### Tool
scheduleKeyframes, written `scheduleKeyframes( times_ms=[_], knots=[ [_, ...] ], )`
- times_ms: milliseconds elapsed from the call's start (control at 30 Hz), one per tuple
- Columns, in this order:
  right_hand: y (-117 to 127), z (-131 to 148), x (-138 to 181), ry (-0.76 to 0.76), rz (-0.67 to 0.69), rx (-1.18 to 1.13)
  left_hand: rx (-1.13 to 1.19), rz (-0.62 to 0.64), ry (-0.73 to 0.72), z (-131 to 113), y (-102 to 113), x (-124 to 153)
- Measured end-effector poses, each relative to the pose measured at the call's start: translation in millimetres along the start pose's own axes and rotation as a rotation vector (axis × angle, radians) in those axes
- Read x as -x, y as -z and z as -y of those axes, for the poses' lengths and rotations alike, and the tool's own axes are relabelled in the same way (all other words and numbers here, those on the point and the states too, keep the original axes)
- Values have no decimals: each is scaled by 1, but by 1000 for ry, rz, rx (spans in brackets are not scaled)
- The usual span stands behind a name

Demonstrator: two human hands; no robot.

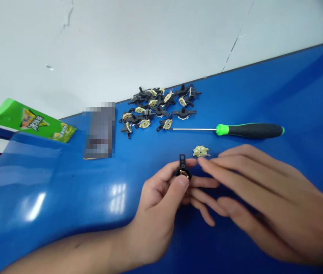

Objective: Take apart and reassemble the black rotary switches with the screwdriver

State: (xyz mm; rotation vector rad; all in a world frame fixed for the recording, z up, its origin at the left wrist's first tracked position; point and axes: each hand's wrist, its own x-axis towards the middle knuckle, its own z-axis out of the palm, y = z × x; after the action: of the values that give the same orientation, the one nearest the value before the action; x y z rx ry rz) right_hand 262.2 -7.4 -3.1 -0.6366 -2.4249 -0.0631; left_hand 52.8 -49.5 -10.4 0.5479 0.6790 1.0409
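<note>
Pinching a black part [182, 161] above the surface [84, 194] with the left hand [161, 198], with the right hand [264, 190] spread near a yellow disc [201, 151], and liable to lose the copper-coloured piece [184, 173] through slackened thumb pressure.

Shows a bare left hand [161, 201] and bare forearm [101, 244], with a short, dark, slanting mark [78, 246] on the skin, possibly a smudge, and a short thumbnail [183, 180]. Also shows a bare right hand [266, 190], long-fingered and softly blurred.
</note>
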Motion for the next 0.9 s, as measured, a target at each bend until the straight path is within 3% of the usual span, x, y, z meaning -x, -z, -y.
scheduleKeyframes(
  times_ms=[133, 267, 367, 567, 800, 900],
  knots=[
    [-8, -17, 13, -165, -22, 80, 32, -5, -3, 0, 6, -1],
    [-23, -26, 19, -213, 71, 209, 10, -60, 27, -3, 4, 0],
    [-27, -27, 13, -241, 92, 170, -19, -97, 27, -4, 1, 1],
    [-14, -31, 1, -400, 90, -168, -61, -142, -2, -10, 2, -3],
    [-4, -35, -12, -907, 86, -723, -95, -199, -123, -25, 12, -21],
    [-7, -36, -26, -1016, 19, -931, -134, -224, -156, -26, 13, -24]
  ],
)
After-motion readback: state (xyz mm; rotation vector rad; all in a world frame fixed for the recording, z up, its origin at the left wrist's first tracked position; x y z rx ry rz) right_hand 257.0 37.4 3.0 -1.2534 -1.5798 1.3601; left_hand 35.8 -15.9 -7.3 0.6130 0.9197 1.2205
